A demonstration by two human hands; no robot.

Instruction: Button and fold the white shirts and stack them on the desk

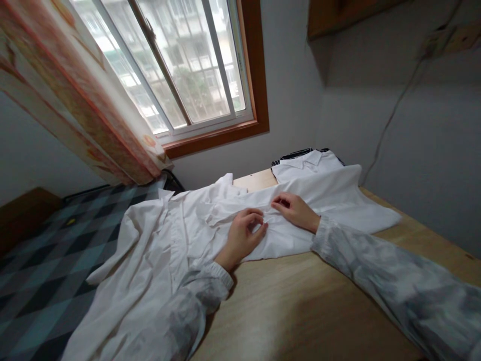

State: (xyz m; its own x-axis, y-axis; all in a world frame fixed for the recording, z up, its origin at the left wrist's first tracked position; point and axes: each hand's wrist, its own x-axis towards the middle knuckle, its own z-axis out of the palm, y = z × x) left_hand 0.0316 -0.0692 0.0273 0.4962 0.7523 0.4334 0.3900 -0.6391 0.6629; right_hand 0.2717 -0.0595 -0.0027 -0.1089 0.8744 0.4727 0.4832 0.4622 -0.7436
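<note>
A white shirt (195, 220) is spread across the wooden table (278, 291), and its left part hangs over toward the bed. My left hand (244, 235) rests on the middle of the shirt; its fingers are curved, with a small gap between thumb and fingertips. Just right of it, my right hand (296, 209) pinches the shirt's cloth between thumb and forefinger. Whatever fine detail lies under the fingertips is too small to make out.
Behind the shirt, at the table's far edge, lies a folded white collared garment (311, 160) on a dark striped cloth (296, 154). To the left is a bed with a checked cover (63, 250). A curtain (97, 100) hangs beside the window (195, 75). A cable (391, 120) runs down the right wall.
</note>
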